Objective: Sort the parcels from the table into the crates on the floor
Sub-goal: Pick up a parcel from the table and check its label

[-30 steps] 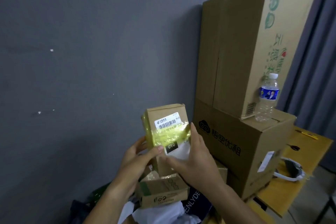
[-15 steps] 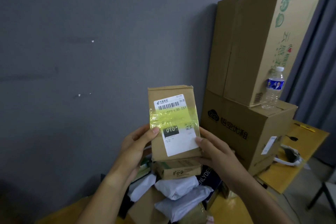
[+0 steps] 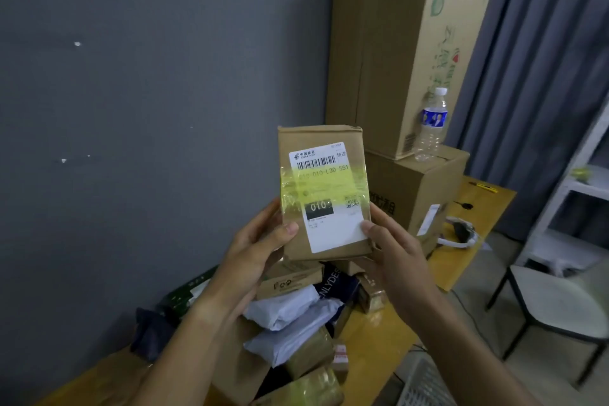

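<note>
- Cardboard parcel (image 3: 324, 191) stands upright in the air above the table (image 3: 379, 333), long axis vertical, label face toward the camera, barcode end up.
- White label (image 3: 329, 198) sits on its front, reading "010" on a black patch; a band of yellow tape (image 3: 324, 183) crosses the middle.
- Left hand (image 3: 253, 247) grips the parcel's lower left edge, thumb pressed on the front, fingers curled behind.
- Right hand (image 3: 392, 250) holds the lower right edge, thumb on the label's corner, fingers wrapped under and behind.
- Beneath the hands a heap of parcels lies on the table: two white poly bags (image 3: 283, 306), one dark bag (image 3: 336, 283) with white lettering, one small printed carton (image 3: 290, 280), and several taped brown packets (image 3: 309, 353); the exact total cannot be told, since they overlap.
- One green packet (image 3: 184, 290) and one dark bag (image 3: 151, 330) lie at the heap's left, against the grey wall (image 3: 148, 109).
- Two big boxes stand stacked behind the parcel: a tall box (image 3: 405, 43) on a lower box (image 3: 415, 194).
- One clear water bottle (image 3: 431, 125) stands on the lower box, beside the tall one.
- One yellow pen (image 3: 482, 187) and one white headset (image 3: 459, 234) lie on the table's far end.
- One chair (image 3: 553, 306) stands on the floor at right, near a white shelf (image 3: 580, 188) and grey curtain (image 3: 543, 43).
- One pale slatted crate (image 3: 425, 382) shows at the bottom, beside the table.
</note>
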A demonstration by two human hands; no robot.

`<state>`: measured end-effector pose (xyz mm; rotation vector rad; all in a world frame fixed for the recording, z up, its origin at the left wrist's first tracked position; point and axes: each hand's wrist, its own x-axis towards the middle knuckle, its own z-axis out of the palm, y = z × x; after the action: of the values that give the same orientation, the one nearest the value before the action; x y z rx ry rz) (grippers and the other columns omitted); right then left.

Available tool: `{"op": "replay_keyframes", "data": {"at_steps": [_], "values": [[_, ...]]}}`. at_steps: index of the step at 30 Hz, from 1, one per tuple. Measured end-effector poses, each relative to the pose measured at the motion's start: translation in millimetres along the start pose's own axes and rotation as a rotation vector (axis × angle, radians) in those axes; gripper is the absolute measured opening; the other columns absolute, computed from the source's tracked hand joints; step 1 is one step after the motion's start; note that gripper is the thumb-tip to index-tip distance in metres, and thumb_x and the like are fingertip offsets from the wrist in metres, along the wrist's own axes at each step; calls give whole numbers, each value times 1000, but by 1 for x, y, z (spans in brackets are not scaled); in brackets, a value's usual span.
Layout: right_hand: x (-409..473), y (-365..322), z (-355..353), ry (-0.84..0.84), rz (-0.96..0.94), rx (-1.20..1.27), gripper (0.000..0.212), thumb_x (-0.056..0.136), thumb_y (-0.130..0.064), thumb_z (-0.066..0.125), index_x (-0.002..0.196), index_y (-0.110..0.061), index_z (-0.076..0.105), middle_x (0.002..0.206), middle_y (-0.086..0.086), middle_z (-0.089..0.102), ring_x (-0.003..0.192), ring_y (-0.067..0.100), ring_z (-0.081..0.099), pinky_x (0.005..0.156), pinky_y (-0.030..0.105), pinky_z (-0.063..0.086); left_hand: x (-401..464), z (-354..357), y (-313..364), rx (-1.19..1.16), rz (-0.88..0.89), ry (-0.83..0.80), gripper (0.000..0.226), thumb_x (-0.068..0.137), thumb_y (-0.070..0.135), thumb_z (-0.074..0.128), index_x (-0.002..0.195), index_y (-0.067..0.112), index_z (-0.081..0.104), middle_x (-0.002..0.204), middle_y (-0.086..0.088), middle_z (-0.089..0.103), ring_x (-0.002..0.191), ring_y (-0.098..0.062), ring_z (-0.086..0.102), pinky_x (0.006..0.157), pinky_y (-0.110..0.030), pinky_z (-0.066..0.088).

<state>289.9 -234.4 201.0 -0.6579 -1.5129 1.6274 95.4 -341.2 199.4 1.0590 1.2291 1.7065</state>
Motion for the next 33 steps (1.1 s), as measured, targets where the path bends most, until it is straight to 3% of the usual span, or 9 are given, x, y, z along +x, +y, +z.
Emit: {"op": "replay_keyframes", "data": {"at_steps": [3, 6, 10, 14, 20, 25, 29, 33], "values": [[-6, 0, -40, 82, 17, -6, 34, 103, -21, 55, 125, -46, 60, 116, -17, 74, 105, 9, 71, 79, 27, 61, 17, 40, -15, -16, -5, -17, 57, 81, 26, 78, 135, 26, 60, 124, -3, 71, 114, -21, 69, 89, -33, 57], [-17, -3, -89, 153, 36, -49, 33, 102, -26, 57, 121, -52, 60, 120, -13, 71, 106, 16, 72, 83, 33, 61, 35, 88, -35, -45, -31, -88, 50, 83, 23, 68, 133, 20, 62, 122, -5, 72, 111, -21, 70, 80, -25, 58], [-37, -6, -167, 256, 86, -81, 43, 102, -29, 56, 143, -43, 52, 131, -9, 64, 111, 21, 69, 91, 43, 59, 56, 164, -73, -80, -90, -168, 49, 87, 20, 69, 135, 17, 61, 126, -9, 70, 116, -26, 67, 92, -34, 58], [-57, -6, -244, 342, 141, -119, 41, 100, -32, 58, 140, -39, 57, 128, -7, 67, 114, 22, 67, 100, 48, 54, 66, 239, -107, -79, -139, -214, 51, 84, 25, 68, 133, 17, 63, 125, -8, 71, 116, -28, 67, 95, -39, 56], [-93, 4, -358, 437, 220, -75, 36, 97, -26, 62, 134, -31, 63, 116, 0, 75, 102, 22, 74, 94, 44, 56, 73, 346, -158, -63, -241, -302, 58, 75, 35, 76, 130, 19, 65, 126, -6, 70, 117, -26, 66, 98, -43, 53], [-140, 13, -438, 601, 261, -10, 31, 97, -17, 62, 128, -21, 65, 115, 4, 75, 99, 25, 75, 93, 44, 59, 70, 435, -205, -64, -318, -477, 46, 84, 26, 66, 130, 17, 64, 123, -7, 71, 112, -24, 69, 80, -28, 58], [-177, 20, -486, 775, 270, 53, 28, 96, -13, 63, 124, -16, 65, 114, 7, 76, 93, 23, 75, 81, 37, 60, 70, 499, -240, -69, -405, -612, 45, 86, 24, 67, 130, 17, 63, 126, -9, 70, 117, -29, 66, 95, -42, 54], [-210, 25, -521, 940, 270, 76, 31, 96, -14, 65, 127, -14, 62, 118, 6, 74, 100, 24, 74, 84, 39, 61, 68, 555, -274, -67, -478, -736, 46, 83, 26, 70, 128, 16, 64, 123, -9, 71, 115, -30, 67, 100, -47, 52]]}}
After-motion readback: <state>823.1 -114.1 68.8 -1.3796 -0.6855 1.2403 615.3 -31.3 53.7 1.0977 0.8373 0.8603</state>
